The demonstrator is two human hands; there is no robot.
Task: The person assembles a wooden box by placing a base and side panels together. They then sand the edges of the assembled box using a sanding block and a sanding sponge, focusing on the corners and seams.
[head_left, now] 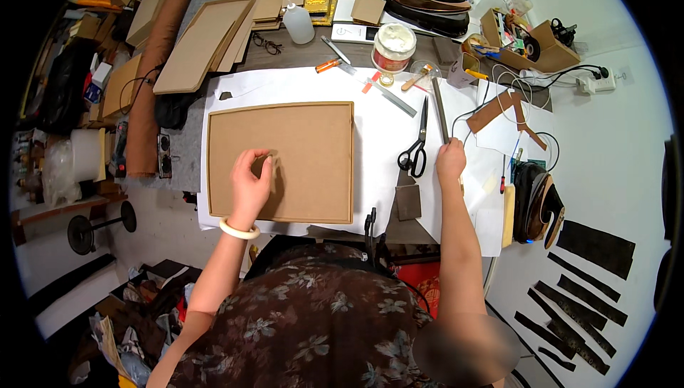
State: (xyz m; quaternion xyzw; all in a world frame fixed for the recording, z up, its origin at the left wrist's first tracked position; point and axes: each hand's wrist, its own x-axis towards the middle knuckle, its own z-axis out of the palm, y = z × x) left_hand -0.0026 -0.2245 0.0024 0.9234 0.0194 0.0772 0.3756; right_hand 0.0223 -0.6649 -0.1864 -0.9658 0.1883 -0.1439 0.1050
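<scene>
Scissors (421, 136) could get knocked if the dark bar (439, 110) clamped in my right fingers (449, 147) swings left; my left fingers (251, 155) curl over the tray (313, 160), whether gripping I can't tell.

A cluttered workroom, brightly lit, is seen from above (its straight edges are bent by the wide lens). The right side is closed off by a plain white wall (627, 124), where a white power socket (607, 84) is fitted; dark strips (597, 249) are spread against its lower part. The middle is taken up by a bench (360, 53) with a dark grey, wood-grained top, largely covered by white paper (374, 188). At far left, boxes and bags are crowded above a brown shelf (78, 211). At lower left, mixed fabrics (135, 317) are heaped low down.
</scene>
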